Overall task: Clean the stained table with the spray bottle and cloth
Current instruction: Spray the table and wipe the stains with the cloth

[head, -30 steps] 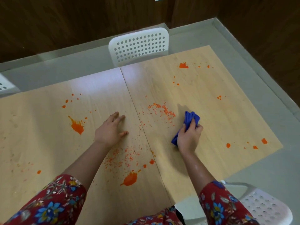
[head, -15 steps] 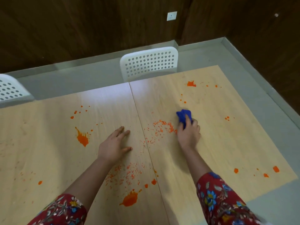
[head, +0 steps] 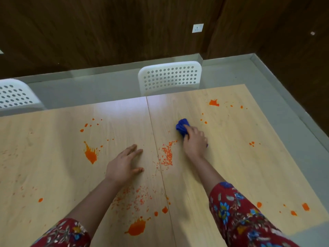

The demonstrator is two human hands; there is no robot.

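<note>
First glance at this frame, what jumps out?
Orange splatters across the pale wooden table, the biggest near the front edge and beside the left hand, which lies flat. The right hand presses a bunched blue cloth onto the right half, past a patch of orange specks.

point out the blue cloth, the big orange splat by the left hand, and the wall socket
blue cloth point(head: 181, 127), head view, on its bunched top
orange splat point(head: 90, 155), head view, on its thick middle
wall socket point(head: 197, 28), head view, on its white faceplate

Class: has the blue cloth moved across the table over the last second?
Yes. The blue cloth moved away from the person, past the speckled stain, toward the white chair.
</note>
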